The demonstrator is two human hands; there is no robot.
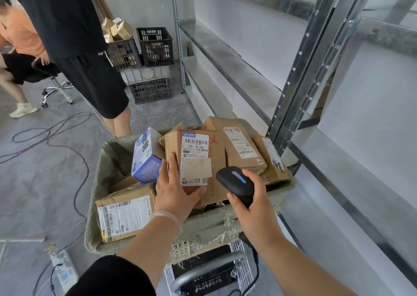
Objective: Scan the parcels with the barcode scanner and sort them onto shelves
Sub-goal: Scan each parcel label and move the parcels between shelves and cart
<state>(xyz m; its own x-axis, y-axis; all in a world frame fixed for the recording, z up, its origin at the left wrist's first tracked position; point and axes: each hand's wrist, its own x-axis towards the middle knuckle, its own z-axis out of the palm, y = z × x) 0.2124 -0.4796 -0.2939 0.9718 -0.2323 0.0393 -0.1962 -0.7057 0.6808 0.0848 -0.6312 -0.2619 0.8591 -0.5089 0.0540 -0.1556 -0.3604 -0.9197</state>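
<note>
- Left hand (174, 189) grips one brown parcel (195, 158) by its lower left corner, thumb across the foot of its white label, holding it tilted up over the cart's sack-lined basket (108, 160)
- Right hand (250, 196) is wrapped round one black barcode scanner (234, 180), its head just beside the label's lower right corner, its cable trailing down by the cart handle (209, 263)
- At least six parcels show in the basket: five brown cartons, the held one among them, and one blue-and-white box (146, 158)
- Grey metal shelves (225, 54) run along the right
- Three black crates (155, 45) and one white crate (144, 74) are stacked by the far wall; two other people are at left, one standing (74, 36), one seated (22, 36)
</note>
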